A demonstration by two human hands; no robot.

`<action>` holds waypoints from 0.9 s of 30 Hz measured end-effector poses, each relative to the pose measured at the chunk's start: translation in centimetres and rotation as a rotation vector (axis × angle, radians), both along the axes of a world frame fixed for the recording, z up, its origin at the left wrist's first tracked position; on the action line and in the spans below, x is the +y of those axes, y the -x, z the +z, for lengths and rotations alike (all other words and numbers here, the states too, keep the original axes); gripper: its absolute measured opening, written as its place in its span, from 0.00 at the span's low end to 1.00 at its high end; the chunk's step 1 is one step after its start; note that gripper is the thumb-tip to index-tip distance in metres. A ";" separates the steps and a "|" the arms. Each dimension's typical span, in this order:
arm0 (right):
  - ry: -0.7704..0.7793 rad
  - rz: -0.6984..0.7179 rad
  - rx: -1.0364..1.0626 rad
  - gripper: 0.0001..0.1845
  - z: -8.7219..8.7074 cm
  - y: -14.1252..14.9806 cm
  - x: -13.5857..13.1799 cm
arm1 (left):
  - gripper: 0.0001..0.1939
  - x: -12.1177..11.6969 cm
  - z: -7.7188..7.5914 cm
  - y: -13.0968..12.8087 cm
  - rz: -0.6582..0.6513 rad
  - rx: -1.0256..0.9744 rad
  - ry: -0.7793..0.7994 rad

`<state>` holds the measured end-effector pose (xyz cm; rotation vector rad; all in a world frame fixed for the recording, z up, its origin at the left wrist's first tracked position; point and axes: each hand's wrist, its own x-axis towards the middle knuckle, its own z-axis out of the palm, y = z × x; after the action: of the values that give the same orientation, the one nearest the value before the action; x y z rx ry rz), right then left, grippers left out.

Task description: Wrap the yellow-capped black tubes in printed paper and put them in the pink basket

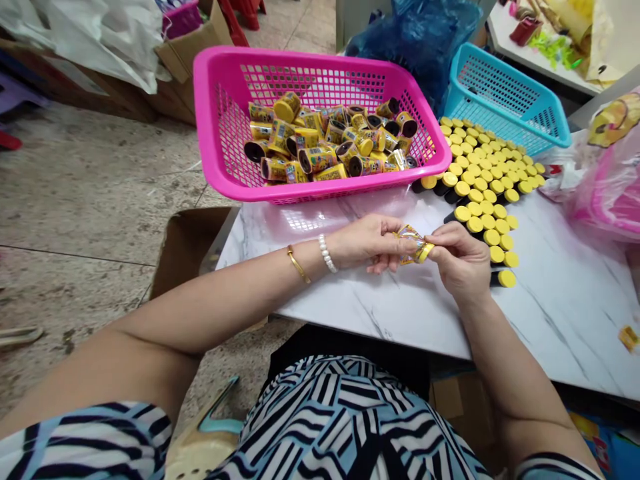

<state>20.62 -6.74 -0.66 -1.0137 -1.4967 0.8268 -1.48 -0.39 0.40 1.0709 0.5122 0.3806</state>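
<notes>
Over the marble-patterned table, my left hand and my right hand meet at a small yellow printed wrapper. My left fingers close on its wide part, while my right thumb and forefinger pinch its yellow end. Whether a small tub sits inside the wrapper is hidden by the fingers. Just right of my right hand stand several dark tubs with yellow lids, in close rows. Beyond my hands, a pink basket holds a heap of wrapped tubs in yellow printed sleeves, some showing dark ends.
Behind the lidded tubs is a blue basket, with a blue plastic bag to its left. A pink bag stands at the right. An orange scrap lies near the right edge. A cardboard box is below the table's left side.
</notes>
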 end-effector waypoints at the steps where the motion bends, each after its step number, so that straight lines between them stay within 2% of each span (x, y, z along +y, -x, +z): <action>1: -0.005 -0.010 -0.006 0.08 0.1 0.1 -0.1 | 0.26 -0.1 0.1 0.0 -0.002 0.018 -0.010; 4: 0.012 0.047 -0.033 0.11 0.6 0.5 -0.3 | 0.27 -0.3 0.1 0.0 0.012 0.073 -0.055; 7: -0.002 0.066 0.012 0.08 0.7 0.8 -0.3 | 0.30 -0.3 -0.1 -0.1 0.021 0.067 -0.071; 11: 0.094 0.031 0.163 0.06 0.0 0.7 -0.2 | 0.28 0.0 -0.4 -0.1 0.105 -0.045 0.029; 14: 0.149 0.022 0.204 0.10 -0.3 0.7 -0.3 | 0.28 0.2 -0.5 0.0 0.082 -0.128 0.073; 18: 0.199 0.061 0.163 0.17 -0.3 0.9 -0.4 | 0.23 0.1 -0.3 -0.1 0.077 -0.146 0.078; 23: 0.166 0.027 0.147 0.14 -1.0 0.7 0.0 | 0.23 0.0 -0.4 -0.6 0.056 -0.132 0.114; 27: 0.187 0.016 0.120 0.20 -0.9 0.4 0.3 | 0.24 0.3 -0.4 -0.6 0.144 -0.088 0.159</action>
<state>20.21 -6.41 -1.55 -1.0704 -1.3457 1.0357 -0.91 -0.07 -0.03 0.8624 0.5335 0.5036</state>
